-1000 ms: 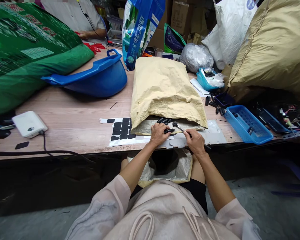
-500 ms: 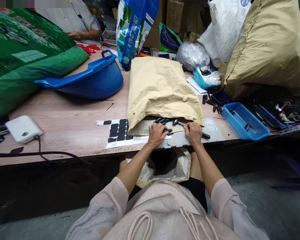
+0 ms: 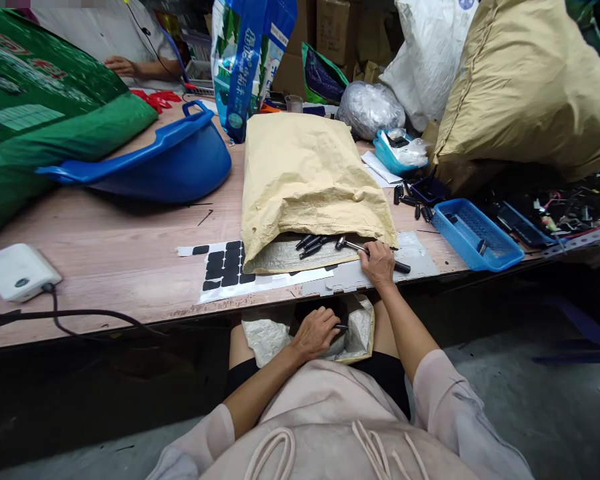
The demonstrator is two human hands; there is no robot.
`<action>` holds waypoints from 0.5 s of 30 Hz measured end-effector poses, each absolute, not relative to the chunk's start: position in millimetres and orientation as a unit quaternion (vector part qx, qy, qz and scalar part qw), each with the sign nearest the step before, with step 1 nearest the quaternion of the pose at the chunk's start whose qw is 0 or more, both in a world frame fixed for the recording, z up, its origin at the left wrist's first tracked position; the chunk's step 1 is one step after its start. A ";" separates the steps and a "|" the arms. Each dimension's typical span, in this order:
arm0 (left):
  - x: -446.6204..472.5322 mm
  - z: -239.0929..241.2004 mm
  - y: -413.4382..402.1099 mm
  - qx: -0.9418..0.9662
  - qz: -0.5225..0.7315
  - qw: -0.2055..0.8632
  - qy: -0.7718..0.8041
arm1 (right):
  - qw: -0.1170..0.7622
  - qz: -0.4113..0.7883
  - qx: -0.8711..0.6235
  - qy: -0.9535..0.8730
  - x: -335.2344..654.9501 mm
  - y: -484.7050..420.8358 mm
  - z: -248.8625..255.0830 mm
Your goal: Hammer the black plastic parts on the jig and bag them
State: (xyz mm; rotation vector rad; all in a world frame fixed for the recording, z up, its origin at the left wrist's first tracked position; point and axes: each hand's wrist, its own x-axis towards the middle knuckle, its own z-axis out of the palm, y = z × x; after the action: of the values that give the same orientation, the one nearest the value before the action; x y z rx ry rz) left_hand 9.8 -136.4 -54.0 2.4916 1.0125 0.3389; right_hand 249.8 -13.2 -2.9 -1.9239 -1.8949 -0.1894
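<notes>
My right hand (image 3: pixel 379 264) is closed around a hammer (image 3: pixel 403 267) with a metal shaft and a black grip. Its head points left, at the mouth of a large yellow woven sack (image 3: pixel 315 167) lying on the table. Several slim black parts (image 3: pixel 311 245) lie at that sack's silvery opening. Below the table edge, my left hand (image 3: pixel 318 332) grips a slim black part (image 3: pixel 341 327), whose exact kind I cannot make out. It is over an open sack (image 3: pixel 365 327) with a silvery lining between my legs, its inside dark.
Left of the sack are a sheet of black stickers (image 3: pixel 223 267), a blue basin (image 3: pixel 180 163) and a white box (image 3: pixel 20 270) with a cable. On the right are a blue basket (image 3: pixel 500 257) and loose black parts (image 3: pixel 423 212). Another person's hand (image 3: pixel 123 66) shows at the back left.
My left hand has moved from the table sack's mouth down over the lap sack, carrying the black part. My right hand keeps the hammer in nearly the same place. The view has shifted slightly.
</notes>
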 end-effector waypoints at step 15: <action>-7.0 5.9 -11.3 0.718 0.374 0.075 0.583 | 0.229 -0.081 -0.683 -0.688 249.8 -12.4 -5.8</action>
State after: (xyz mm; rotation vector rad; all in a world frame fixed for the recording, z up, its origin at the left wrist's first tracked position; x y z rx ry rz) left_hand -7.0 -11.3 5.9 2.1529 1.7475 1.1206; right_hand 249.8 -12.4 -5.8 -1.8807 -1.8943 -0.2234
